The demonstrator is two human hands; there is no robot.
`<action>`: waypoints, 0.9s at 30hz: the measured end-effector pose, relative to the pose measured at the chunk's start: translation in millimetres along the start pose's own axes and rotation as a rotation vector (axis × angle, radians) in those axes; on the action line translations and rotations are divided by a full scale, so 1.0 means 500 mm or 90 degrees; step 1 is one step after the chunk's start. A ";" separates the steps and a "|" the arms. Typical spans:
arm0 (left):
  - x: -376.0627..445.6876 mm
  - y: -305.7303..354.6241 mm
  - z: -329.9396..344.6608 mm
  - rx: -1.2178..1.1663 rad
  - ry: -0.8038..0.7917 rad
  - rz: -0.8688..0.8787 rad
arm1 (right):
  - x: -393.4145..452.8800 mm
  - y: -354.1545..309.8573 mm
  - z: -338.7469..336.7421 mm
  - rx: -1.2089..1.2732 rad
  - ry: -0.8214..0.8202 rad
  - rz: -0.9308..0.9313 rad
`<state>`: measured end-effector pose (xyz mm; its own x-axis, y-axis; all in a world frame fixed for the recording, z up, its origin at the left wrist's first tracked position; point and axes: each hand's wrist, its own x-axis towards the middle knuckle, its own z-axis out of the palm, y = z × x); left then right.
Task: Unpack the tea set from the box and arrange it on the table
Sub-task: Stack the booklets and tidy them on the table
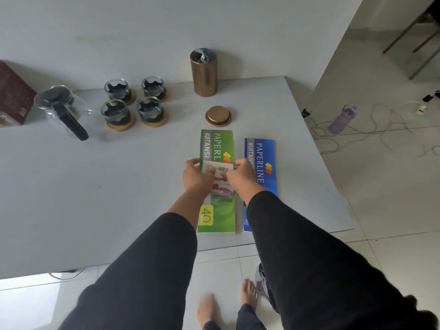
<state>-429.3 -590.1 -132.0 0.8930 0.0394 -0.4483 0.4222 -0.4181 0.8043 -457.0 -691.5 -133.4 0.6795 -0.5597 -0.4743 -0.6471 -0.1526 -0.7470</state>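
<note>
Copper canister (205,72) holds foil packets (202,55); lid (218,116) lies beside it.

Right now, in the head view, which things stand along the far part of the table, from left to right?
Dark red box → glass teapot → four glass cups on wooden coasters → copper canister, its lid lying nearer.

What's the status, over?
Left hand and right hand both pinching a paper slip over the green booklet. Teapot, four cups already out.
</note>
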 end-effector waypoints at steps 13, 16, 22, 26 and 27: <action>-0.034 0.041 0.175 0.140 -0.108 0.068 | 0.044 0.066 -0.164 -0.059 0.124 0.086; -0.029 0.016 0.206 0.290 -0.109 0.081 | 0.054 0.104 -0.156 -0.142 0.130 0.079; -0.023 0.020 0.216 0.303 -0.102 0.044 | 0.062 0.116 -0.145 -0.134 0.130 0.101; -0.014 0.017 0.204 0.215 -0.110 0.004 | 0.066 0.113 -0.148 -0.086 0.121 0.140; -0.012 0.015 0.202 0.202 -0.112 0.006 | 0.065 0.112 -0.146 -0.081 0.119 0.145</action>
<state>-447.3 -685.1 -162.3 0.8443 -0.1106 -0.5243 0.3208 -0.6795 0.6598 -496.3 -777.7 -156.6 0.4450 -0.7293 -0.5197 -0.8208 -0.1001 -0.5623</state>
